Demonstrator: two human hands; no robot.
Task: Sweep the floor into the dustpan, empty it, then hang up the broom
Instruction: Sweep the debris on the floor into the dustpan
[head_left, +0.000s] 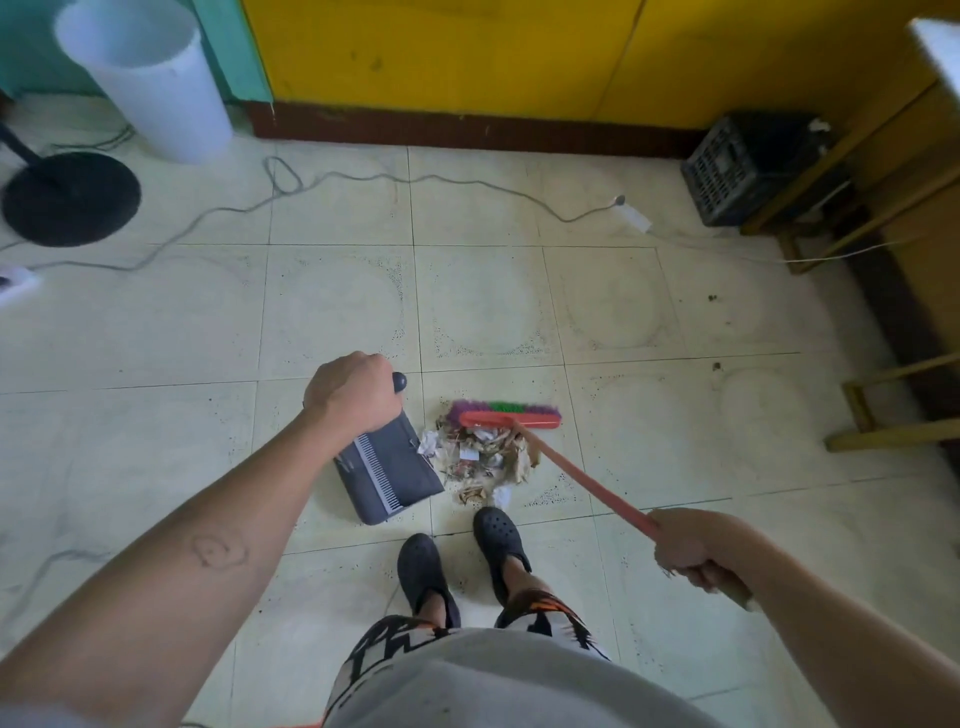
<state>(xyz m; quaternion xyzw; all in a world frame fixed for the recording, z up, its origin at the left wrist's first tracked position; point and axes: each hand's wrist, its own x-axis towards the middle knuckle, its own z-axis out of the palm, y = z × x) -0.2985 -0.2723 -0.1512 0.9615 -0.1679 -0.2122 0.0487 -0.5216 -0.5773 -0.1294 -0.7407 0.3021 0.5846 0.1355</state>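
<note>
The sweeping looks mostly gathered but not yet collected; a debris pile (480, 457) of dry leaves and paper scraps lies on the tiled floor (332, 301) at centre frame, just above the person's black clogs (501, 540). The left hand (353, 392) has its grip clamped on the dark handle of the grey dustpan (389, 475), which sits on the floor just left of the pile, its mouth touching the nearest scraps; the pan's inside looks bare. The right hand (693, 548) has its grip closed round the red broom (571, 475) handle at lower right; the purple-and-green bristle head rests at the pile's far edge. Still left, by my judgement: pushing the litter into the pan, emptying it, perhaps into the white bin (150, 78) at upper left, and hanging the broom; no hook is visible.
</note>
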